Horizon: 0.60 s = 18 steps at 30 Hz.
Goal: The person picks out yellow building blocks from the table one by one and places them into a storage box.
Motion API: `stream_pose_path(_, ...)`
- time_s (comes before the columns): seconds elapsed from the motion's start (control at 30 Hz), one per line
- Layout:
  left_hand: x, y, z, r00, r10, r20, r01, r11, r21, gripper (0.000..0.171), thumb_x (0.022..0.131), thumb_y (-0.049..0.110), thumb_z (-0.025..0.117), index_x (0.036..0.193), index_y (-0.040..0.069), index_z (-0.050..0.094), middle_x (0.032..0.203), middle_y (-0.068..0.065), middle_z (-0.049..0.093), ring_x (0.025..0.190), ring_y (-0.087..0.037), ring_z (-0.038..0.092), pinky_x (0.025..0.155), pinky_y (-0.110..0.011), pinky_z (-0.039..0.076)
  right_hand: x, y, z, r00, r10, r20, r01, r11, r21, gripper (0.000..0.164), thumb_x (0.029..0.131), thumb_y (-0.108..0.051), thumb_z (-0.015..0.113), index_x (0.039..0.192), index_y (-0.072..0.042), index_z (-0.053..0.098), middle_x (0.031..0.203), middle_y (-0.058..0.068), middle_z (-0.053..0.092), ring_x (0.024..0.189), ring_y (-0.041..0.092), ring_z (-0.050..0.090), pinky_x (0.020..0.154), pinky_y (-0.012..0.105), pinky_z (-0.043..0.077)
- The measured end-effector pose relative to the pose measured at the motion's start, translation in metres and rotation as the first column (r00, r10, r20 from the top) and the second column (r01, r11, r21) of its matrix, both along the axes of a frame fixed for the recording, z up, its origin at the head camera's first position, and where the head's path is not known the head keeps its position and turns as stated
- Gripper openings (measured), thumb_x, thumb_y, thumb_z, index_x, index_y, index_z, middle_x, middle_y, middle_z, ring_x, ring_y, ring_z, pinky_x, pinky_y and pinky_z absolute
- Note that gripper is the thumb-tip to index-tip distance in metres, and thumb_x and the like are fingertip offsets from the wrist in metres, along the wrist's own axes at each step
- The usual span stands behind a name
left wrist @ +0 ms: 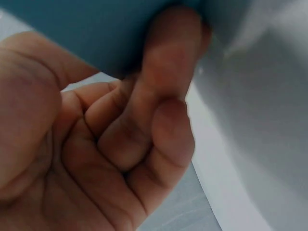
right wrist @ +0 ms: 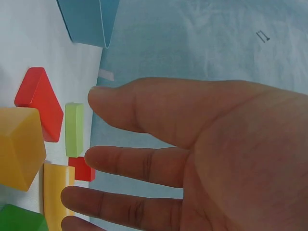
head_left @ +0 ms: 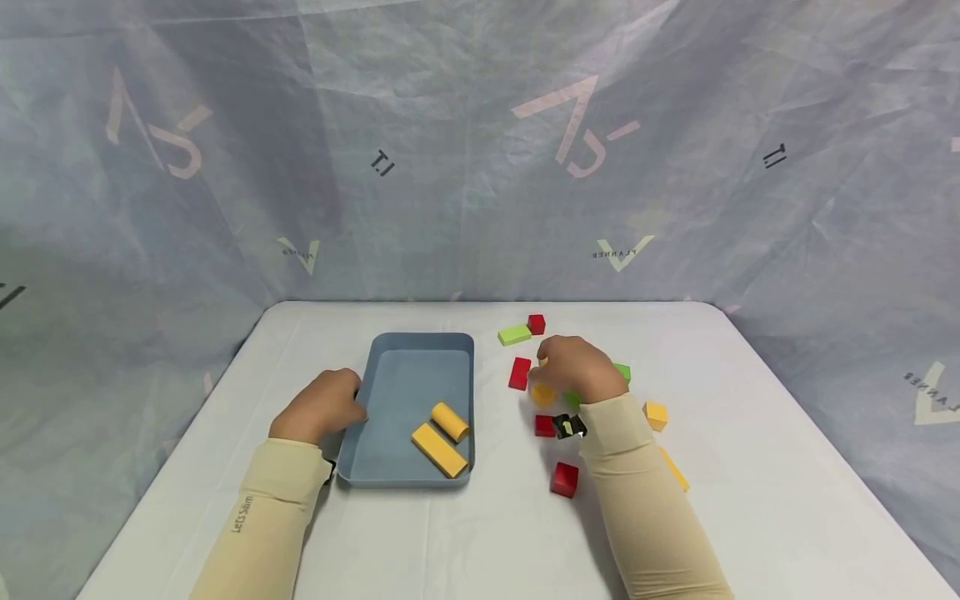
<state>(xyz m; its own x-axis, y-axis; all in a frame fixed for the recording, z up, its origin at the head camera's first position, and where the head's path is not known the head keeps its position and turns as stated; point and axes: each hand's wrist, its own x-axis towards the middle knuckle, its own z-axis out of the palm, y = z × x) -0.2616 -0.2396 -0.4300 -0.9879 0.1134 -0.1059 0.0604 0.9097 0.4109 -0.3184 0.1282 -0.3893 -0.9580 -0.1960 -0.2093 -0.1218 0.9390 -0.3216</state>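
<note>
My left hand [head_left: 321,407] grips the left rim of a blue-grey tray [head_left: 397,375], thumb inside the wall. In the left wrist view, curled fingers [left wrist: 171,62] press against the tray's outer side. Inside the tray lie a yellow cylinder [head_left: 450,422] and a yellow rectangular block [head_left: 438,450]. My right hand [head_left: 579,367] hovers over the scattered blocks, thumb and fingers extended and holding nothing. Just below it sits a yellow block [head_left: 542,395], partly covered by the hand in the head view. A red block [head_left: 520,373] lies to its left, and a green block [right wrist: 21,219] is close by.
Behind the right hand are a light green block [head_left: 514,335] and a red cube [head_left: 536,324]. Nearer me lie a small red block [head_left: 545,426] and another red block [head_left: 565,480]. A yellow cube [head_left: 656,415] and a yellow strip [head_left: 674,468] sit right of the forearm.
</note>
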Motion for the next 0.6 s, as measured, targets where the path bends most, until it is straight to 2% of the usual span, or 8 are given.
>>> stream_pose_path(0.23,-0.005,-0.006,-0.004,1.000,-0.003,0.030,0.002,1.000,0.016,0.018,0.075,0.010,0.069,0.091,0.003,0.066,0.077,-0.005,0.063,0.061,-0.018,0.053,0.053,-0.035,0.047,-0.003,0.006,-0.002,1.000,0.005,-0.021,-0.006,1.000,-0.010,0.039,0.082,-0.035,0.068,0.116,-0.016,0.063,0.107,0.002,0.061,0.085,0.021,0.052,0.072,0.042,0.049)
stream_pose_path(0.43,-0.006,-0.008,-0.005,0.999,-0.017,0.028,0.016,0.999,0.027,0.022,0.075,0.011,0.070,0.095,0.001,0.066,0.079,-0.004,0.064,0.061,-0.017,0.054,0.053,-0.035,0.047,-0.006,0.010,-0.004,1.000,0.002,-0.001,-0.002,1.000,-0.012,0.038,0.082,-0.033,0.068,0.115,-0.015,0.063,0.102,0.002,0.061,0.083,0.021,0.052,0.070,0.042,0.048)
stream_pose_path(0.6,-0.005,-0.007,-0.006,0.999,-0.019,0.029,0.018,1.000,0.025,0.023,0.075,0.011,0.070,0.095,0.000,0.066,0.079,-0.005,0.063,0.061,-0.017,0.054,0.053,-0.035,0.047,-0.006,0.011,-0.005,1.000,-0.006,0.015,0.007,1.000,-0.017,0.039,0.082,-0.033,0.069,0.116,-0.014,0.063,0.105,0.003,0.061,0.085,0.022,0.052,0.072,0.043,0.048)
